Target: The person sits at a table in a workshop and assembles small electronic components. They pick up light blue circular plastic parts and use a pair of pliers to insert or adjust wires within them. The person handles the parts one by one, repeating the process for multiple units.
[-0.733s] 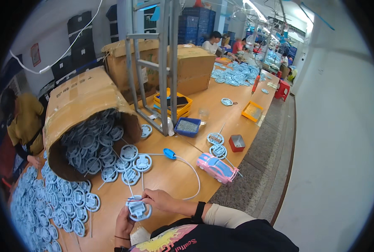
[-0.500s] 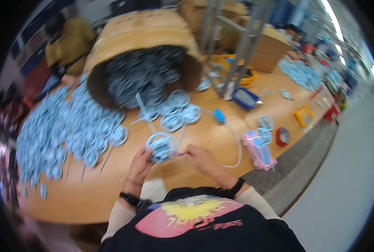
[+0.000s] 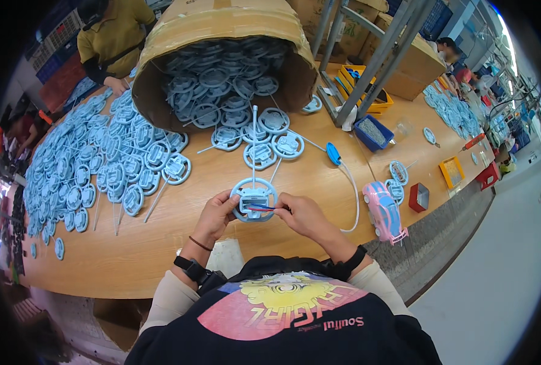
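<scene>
A light blue toy steering wheel [image 3: 273,198] with a long pale stick pointing away from me is gripped at its left rim by my left hand [image 3: 217,214]. Its boxy centre is an open cavity facing up. Thin red and dark wires [image 3: 263,208] stretch across that cavity to my right hand [image 3: 299,214], whose fingers pinch their ends at the right rim. The exact grip is partly hidden by my fingertips. Just beyond lie several similar wheels [image 3: 260,156] on the wooden table [image 3: 209,176].
A tipped carton [image 3: 221,27] full of wheels stands ahead, with a large wheel pile [image 3: 109,161] to its left. At right are a blue cabled device [image 3: 333,153], a pink toy car [image 3: 384,212], a red box [image 3: 419,198], a blue bin [image 3: 372,132] and a metal frame [image 3: 358,91]. A co-worker [image 3: 113,38] stands far left.
The view has shifted and sharpened. Both hands keep hold, while the wheel now shows its open centre and the wires more plainly.
</scene>
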A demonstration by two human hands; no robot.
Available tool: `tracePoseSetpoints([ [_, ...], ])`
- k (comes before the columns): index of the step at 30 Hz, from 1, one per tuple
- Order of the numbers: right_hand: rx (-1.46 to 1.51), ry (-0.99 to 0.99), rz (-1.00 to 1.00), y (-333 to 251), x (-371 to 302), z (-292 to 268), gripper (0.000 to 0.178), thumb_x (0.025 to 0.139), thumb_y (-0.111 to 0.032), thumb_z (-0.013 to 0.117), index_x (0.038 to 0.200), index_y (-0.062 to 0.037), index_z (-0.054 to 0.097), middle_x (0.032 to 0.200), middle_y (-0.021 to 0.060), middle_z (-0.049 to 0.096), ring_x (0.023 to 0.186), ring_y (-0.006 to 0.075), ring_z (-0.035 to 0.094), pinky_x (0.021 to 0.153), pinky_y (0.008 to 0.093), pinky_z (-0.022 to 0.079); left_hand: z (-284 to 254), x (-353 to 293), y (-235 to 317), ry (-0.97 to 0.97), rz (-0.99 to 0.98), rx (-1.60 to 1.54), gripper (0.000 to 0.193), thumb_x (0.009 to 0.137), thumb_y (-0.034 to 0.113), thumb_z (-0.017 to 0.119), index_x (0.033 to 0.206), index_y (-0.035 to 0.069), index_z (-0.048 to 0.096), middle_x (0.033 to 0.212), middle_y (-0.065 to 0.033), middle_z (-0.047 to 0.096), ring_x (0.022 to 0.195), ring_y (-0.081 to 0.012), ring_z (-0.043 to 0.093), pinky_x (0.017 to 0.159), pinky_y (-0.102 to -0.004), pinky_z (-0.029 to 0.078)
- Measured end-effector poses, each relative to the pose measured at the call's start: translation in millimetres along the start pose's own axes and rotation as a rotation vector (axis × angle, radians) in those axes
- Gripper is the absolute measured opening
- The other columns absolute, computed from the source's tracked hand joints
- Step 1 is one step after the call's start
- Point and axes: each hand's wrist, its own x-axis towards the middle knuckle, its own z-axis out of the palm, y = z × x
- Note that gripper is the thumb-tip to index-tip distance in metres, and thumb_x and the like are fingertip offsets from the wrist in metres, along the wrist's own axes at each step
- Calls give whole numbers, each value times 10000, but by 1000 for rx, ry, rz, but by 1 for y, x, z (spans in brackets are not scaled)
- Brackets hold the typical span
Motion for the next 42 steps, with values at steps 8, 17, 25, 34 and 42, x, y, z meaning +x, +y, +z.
tracePoseSetpoints([
  [8, 114, 10, -30, 3, 4, 5, 146, 787, -174, 600, 807, -40, 548, 700, 126, 607, 628, 299, 581, 567, 377, 438, -12, 0, 2, -88, 9, -19, 340, 904, 265, 499, 1100, -11, 523, 968, -60, 602, 852, -149, 596, 795, -319, 500],
  [17, 133, -17, -14, 6, 7, 17, 141, 782, -186, 572, 812, -53, 538, 701, 142, 598, 678, 343, 578, 600, 426, 435, -6, 2, -22, -126, -56, -387, 441, 926, 368, 400, 1219, 39, 430, 1165, -120, 538, 1056, -255, 536, 921, -396, 424],
  [25, 84, -121, 81, 20, 17, 44, 150, 784, -202, 564, 821, -60, 532, 701, 153, 596, 686, 343, 581, 602, 434, 434, -88, 2, -23, 133, 100, -164, 427, 933, 332, 399, 1226, 24, 436, 1197, -95, 519, 1086, -205, 515, 934, -362, 422],
  [34, 310, 8, 229, 41, 16, 19, 145, 789, -156, 601, 840, -32, 545, 725, 139, 616, 664, 286, 606, 594, 356, 460, -110, 97, 60, 115, 175, -74, 442, 870, 285, 535, 1238, 65, 426, 1218, -140, 494, 1126, -247, 476, 924, -352, 397],
  [42, 318, 66, 336, 40, 1, 7, 149, 818, -169, 590, 858, -32, 549, 698, 103, 599, 641, 213, 590, 581, 313, 454, 1, 254, 33, 9, 759, 1624, 534, 680, 43, 568, 1201, 57, 456, 1223, -145, 462, 1118, -359, 428, 918, -426, 395],
])
